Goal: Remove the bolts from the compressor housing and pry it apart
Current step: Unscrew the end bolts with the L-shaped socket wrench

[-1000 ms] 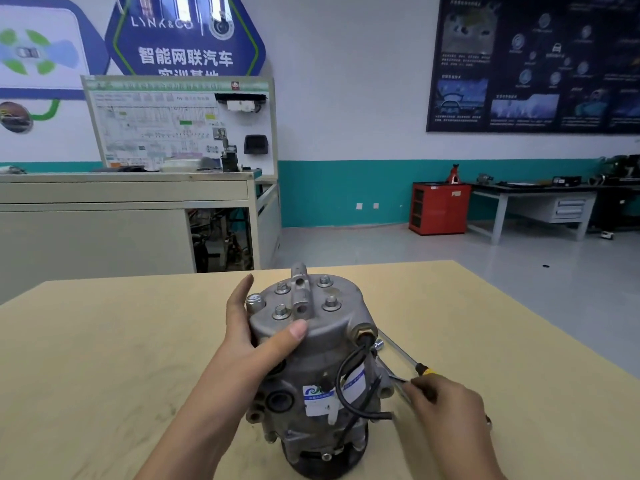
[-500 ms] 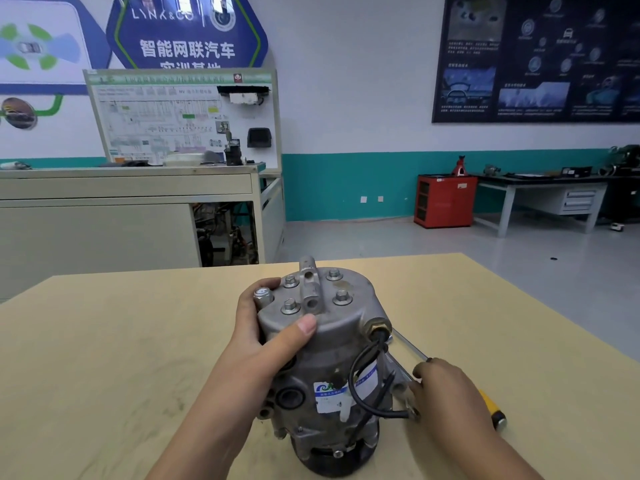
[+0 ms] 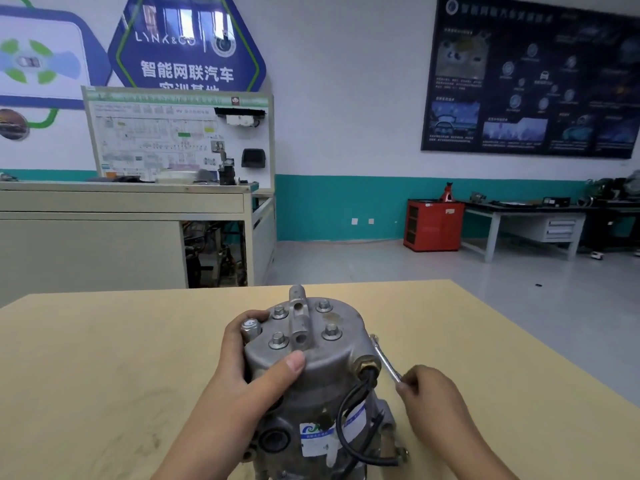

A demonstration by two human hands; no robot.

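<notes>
Compressor housing stands upright on the wood table, at 6 o'clock in the view, end cap up. Four bolts all seated in the cap: far-left, far-right, near-left, near-right. Raised lug runs between them, 12 to 6.

Left hand is on the cap's 9 o'clock side and grips it: thumb lies flat across the near rim at 6 o'clock, fingers curl round the far-left edge beside a capped port at 10 o'clock. So the housing sits directly in that hand's grasp, palm against its left wall.

Right hand is at 4 o'clock of the cap, just beside the housing, not on it. Its fingers are curled around a tool shaft; the handle is hidden in the fist. The shaft runs up-left toward the cap's 2 o'clock edge; can't tell whether the tip touches the metal.

Brass fitting at the cap's 4 o'clock, black cable looping down from it over a white-and-blue label on the near wall.

Background: training board at 10 o'clock, red cabinet and grey workbench at 2 o'clock.
</notes>
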